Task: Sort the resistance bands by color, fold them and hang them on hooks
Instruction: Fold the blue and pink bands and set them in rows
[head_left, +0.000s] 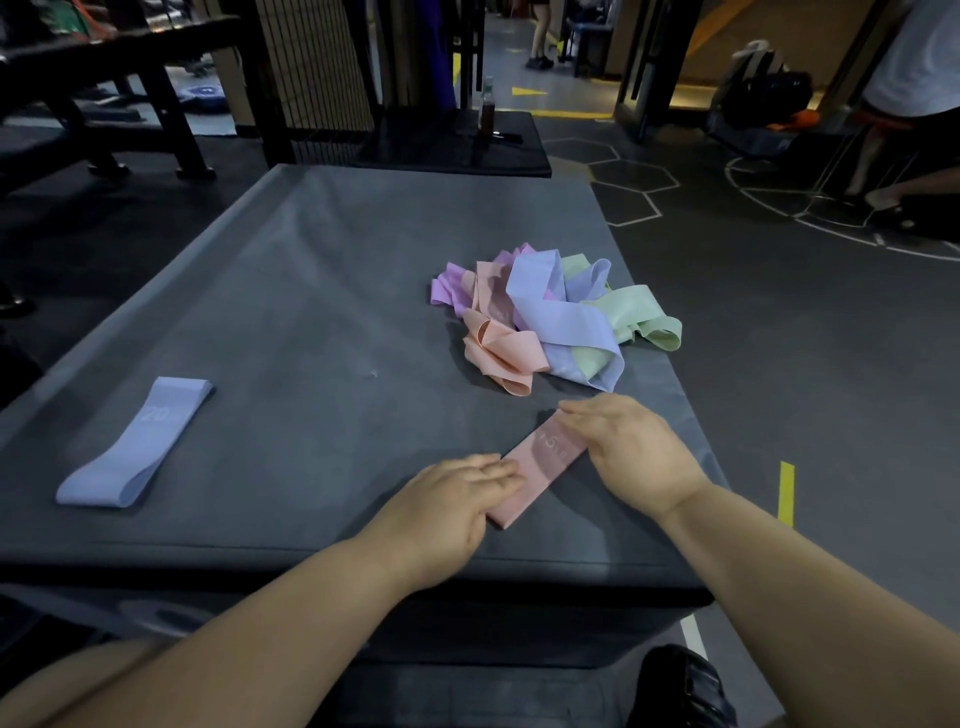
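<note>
While the pink band lies flat on the dark table near its front right edge, we have both hands on it. Our left hand covers the near end, and our right hand covers the far end and right side. The fingers of the left hand are straight and held close together, lying on the fabric rather than gripping it. The right hand's fingers are likewise extended and pressed flat, pinching nothing. We judge this to be the folding step, with the loop being smoothed into a flat strip, its printed number facing up between our hands.

Well apart on the left of the table lies a blue band, already flattened on its own. Just beyond our right hand sits the tangled pile of peach, blue, green and purple bands, not yet sorted.

Sorting looks barely begun. The next move, as we read it, is either to fold this strip over once more or to let go of it as the start of a pink group, then pull another band from the pile. The loops are interlaced, so one hand may need to hold the heap down. We see no hooks from here.
</note>
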